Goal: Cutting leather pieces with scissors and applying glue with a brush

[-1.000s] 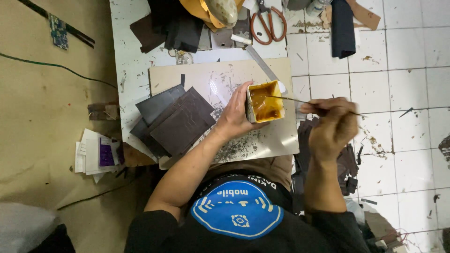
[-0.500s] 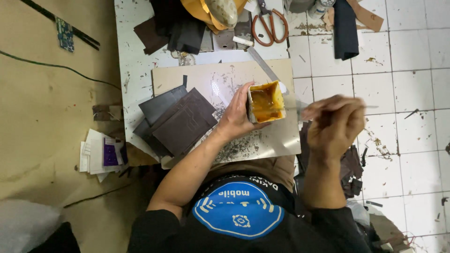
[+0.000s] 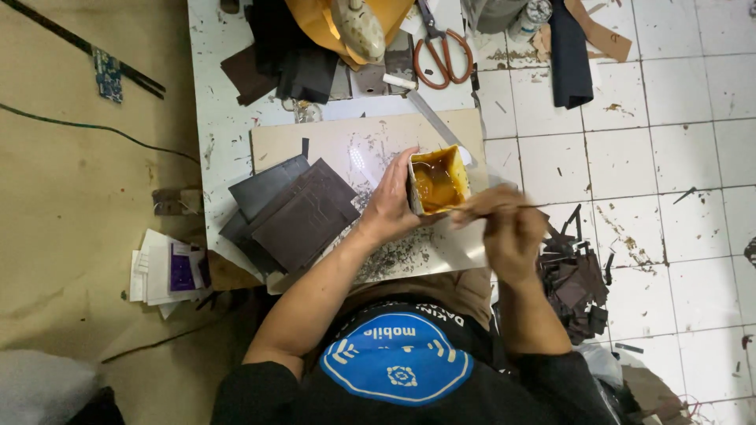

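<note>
**Amber glue in the tin, brush coming back to it**

Amber glue is sitting in the small square tin [image 3: 438, 180] that your left hand [image 3: 391, 206] is gripping, fingers wrapped round its side, over the pale board [image 3: 358, 145]. Your right hand [image 3: 510, 233] is pinching a thin brush [image 3: 482, 204]; a second ago it was held farther out to the right, and now it is moving in, blurred, with the tip at the tin's lower edge, so you are likely loading it again. Dark leather pieces [image 3: 290, 211] are lying stacked just left of your wrist, and scissors [image 3: 443, 49] are resting well above.
</note>
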